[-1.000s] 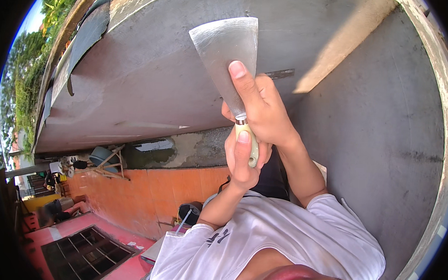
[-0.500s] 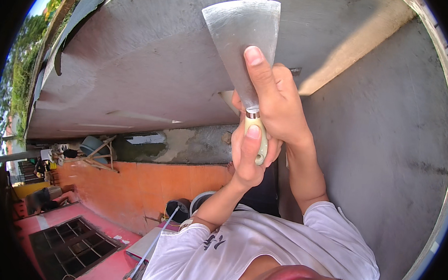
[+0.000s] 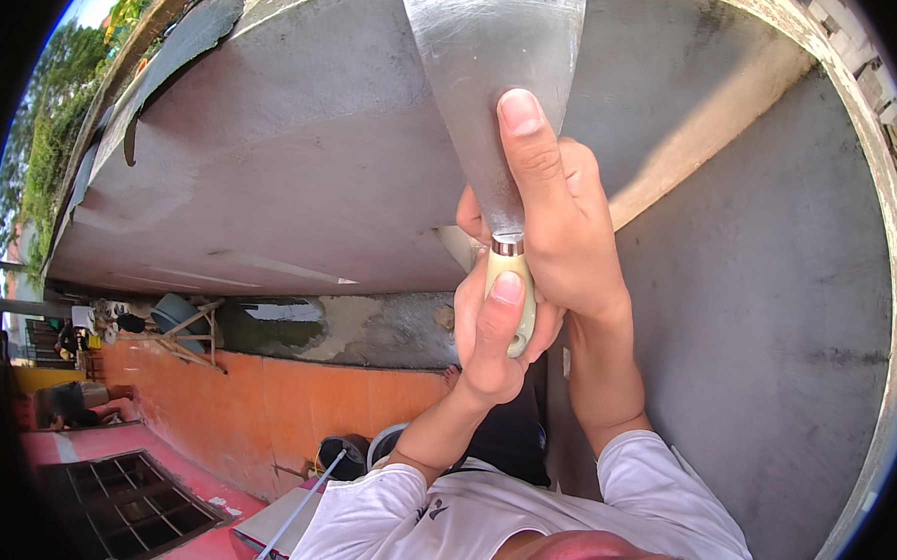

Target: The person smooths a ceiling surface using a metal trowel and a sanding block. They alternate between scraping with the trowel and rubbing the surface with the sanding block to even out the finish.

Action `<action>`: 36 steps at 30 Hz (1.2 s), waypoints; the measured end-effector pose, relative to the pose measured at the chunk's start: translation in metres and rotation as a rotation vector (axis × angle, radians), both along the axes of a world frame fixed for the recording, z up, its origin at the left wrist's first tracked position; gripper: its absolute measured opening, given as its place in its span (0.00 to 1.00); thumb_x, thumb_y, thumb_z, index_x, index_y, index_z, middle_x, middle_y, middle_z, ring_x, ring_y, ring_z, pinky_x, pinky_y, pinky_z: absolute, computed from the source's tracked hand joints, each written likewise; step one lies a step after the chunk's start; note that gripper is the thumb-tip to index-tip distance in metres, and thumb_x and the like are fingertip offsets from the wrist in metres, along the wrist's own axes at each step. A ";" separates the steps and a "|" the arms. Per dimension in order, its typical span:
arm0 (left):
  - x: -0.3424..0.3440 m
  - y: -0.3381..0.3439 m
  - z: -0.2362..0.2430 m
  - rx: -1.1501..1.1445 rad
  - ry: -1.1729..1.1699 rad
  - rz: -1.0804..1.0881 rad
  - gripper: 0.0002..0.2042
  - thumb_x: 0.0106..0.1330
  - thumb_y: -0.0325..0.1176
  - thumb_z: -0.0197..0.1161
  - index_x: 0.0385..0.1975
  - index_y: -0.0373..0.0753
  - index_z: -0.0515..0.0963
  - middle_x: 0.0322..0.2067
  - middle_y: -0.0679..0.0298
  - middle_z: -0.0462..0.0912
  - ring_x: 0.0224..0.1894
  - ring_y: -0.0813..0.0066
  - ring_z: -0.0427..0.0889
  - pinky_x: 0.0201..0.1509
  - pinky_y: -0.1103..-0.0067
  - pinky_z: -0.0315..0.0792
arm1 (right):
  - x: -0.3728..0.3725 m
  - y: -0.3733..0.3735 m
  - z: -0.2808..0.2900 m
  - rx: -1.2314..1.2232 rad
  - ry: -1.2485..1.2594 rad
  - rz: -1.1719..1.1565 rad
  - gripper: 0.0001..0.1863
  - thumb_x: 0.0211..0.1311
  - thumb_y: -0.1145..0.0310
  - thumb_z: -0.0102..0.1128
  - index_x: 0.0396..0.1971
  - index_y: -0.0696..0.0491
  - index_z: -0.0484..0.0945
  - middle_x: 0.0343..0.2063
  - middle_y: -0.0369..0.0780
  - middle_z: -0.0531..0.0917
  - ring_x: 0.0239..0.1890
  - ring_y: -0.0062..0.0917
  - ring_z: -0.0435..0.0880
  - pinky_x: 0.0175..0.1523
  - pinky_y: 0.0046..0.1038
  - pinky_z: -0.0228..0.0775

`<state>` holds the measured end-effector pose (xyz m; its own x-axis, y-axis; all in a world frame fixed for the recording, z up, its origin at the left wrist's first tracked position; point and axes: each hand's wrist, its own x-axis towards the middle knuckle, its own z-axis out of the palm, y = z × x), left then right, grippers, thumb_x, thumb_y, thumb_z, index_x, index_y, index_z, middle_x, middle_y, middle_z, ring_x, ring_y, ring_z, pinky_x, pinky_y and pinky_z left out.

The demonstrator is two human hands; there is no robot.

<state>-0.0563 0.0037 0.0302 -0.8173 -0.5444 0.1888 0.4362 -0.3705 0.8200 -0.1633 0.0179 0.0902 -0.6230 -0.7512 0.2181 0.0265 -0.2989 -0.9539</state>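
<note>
Both my hands hold a putty knife (image 3: 478, 66) with a wide steel blade and a cream handle. The blade points up and away in front of a grey wall. My left hand (image 3: 489, 347) is closed round the handle, its thumb lying along the front. Above it, my right hand (image 3: 573, 230) is closed round the tool's neck, with its thumb pressed flat on the blade. The fingers behind the tool are partly hidden. A small dark speck shows at the blade's far edge; whether that edge touches the wall I cannot tell.
The grey wall (image 3: 293, 163) meets another grey wall (image 3: 758, 294) on the right. Below lies a wet concrete strip (image 3: 387, 322) beside an orange floor (image 3: 293, 398). A dark bucket (image 3: 344, 456), a wooden stand (image 3: 191, 341) and a barred window (image 3: 129, 501) are on the left.
The putty knife looks slightly larger, its blade edge higher in the picture and its handle a little lower. Both hands keep their grip. The background has shifted slightly.
</note>
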 end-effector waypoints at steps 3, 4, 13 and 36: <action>0.003 0.004 -0.002 -0.052 -0.042 0.025 0.24 0.77 0.52 0.43 0.36 0.33 0.71 0.13 0.70 0.68 0.15 0.84 0.63 0.23 0.86 0.57 | 0.007 0.002 -0.004 0.030 -0.013 -0.051 0.40 0.78 0.39 0.40 0.15 0.56 0.76 0.12 0.35 0.75 0.16 0.17 0.71 0.22 0.24 0.61; 0.003 0.003 -0.001 -0.042 -0.050 0.020 0.24 0.77 0.52 0.43 0.36 0.33 0.71 0.13 0.70 0.68 0.15 0.84 0.63 0.23 0.87 0.58 | 0.009 0.001 -0.003 0.042 -0.017 -0.074 0.40 0.78 0.39 0.40 0.14 0.56 0.76 0.12 0.35 0.74 0.16 0.17 0.71 0.22 0.24 0.61; 0.009 0.000 -0.020 -0.193 -0.150 0.064 0.24 0.77 0.51 0.42 0.39 0.32 0.74 0.23 0.63 0.76 0.25 0.78 0.71 0.34 0.84 0.64 | 0.002 0.005 -0.010 0.028 -0.007 -0.026 0.36 0.79 0.45 0.45 0.12 0.55 0.69 0.11 0.30 0.69 0.17 0.14 0.68 0.23 0.24 0.62; -0.004 -0.011 0.000 0.004 0.011 -0.125 0.26 0.75 0.53 0.43 0.40 0.31 0.75 0.23 0.65 0.76 0.27 0.76 0.72 0.42 0.76 0.62 | -0.010 0.005 0.013 0.084 0.110 -0.047 0.38 0.79 0.40 0.42 0.17 0.57 0.79 0.12 0.34 0.76 0.16 0.16 0.73 0.23 0.22 0.62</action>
<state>-0.0604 -0.0070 0.0305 -0.8767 -0.4392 0.1962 0.3953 -0.4254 0.8141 -0.1733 0.0229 0.1036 -0.6340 -0.7400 0.2246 -0.0916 -0.2165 -0.9720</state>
